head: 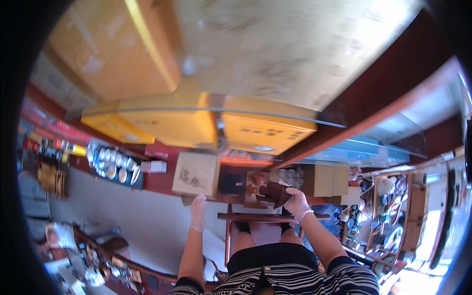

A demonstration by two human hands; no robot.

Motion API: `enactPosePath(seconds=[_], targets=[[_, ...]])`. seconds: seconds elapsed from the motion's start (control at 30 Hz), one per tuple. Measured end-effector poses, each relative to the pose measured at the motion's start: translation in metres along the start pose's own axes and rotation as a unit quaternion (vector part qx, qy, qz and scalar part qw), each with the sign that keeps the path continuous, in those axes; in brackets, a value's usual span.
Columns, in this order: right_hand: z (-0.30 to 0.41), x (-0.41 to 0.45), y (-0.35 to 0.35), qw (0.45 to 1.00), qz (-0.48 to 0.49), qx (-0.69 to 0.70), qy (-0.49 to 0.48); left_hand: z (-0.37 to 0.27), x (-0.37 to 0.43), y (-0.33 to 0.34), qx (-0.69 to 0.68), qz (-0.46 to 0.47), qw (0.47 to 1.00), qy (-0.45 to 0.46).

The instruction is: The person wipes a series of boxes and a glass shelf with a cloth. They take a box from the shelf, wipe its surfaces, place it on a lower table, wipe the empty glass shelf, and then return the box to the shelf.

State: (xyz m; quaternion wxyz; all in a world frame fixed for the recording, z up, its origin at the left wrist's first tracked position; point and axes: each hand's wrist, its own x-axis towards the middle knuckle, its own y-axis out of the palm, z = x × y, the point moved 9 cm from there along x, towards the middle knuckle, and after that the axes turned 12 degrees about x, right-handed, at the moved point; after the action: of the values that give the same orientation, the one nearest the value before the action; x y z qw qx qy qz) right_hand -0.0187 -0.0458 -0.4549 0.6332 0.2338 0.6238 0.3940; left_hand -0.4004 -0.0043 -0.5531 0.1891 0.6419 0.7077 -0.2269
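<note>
My right hand, in a thin pale glove, grips a bunched dark brown cloth. The cloth hangs over an open-looking brown tray or box that holds a reddish object. My left hand, gloved too, is at the front edge of a pale square box with a landscape drawing on its top. Its fingers look bent, and whether they touch the box is unclear. A dark blue box lies between the pale box and the tray.
Yellow boxes bearing writing stand behind a glass shelf edge overhead. Small glass jars and cardboard boxes are at the right. A tray of cups sits left. A wooden chair rail crosses before my legs.
</note>
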Motion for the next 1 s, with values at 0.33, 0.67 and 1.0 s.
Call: enactPosePath(seconds=[0.33, 0.67, 1.0], targets=[[0.162, -0.158, 0.108, 0.973, 0.159, -0.129, -0.106, -0.162, -0.137, 0.213, 0.145, 0.209, 0.951, 0.177], [0.408, -0.231, 0.262, 0.807, 0.172, -0.405, -0.394, -0.414, -0.327, 0.314, 0.373, -0.078, 0.727, 0.571], [0.438, -0.176, 0.228, 0.400, -0.130, -0.796, -0.435, -0.592, -0.360, 0.341, 0.153, -0.184, 0.739, 0.629]])
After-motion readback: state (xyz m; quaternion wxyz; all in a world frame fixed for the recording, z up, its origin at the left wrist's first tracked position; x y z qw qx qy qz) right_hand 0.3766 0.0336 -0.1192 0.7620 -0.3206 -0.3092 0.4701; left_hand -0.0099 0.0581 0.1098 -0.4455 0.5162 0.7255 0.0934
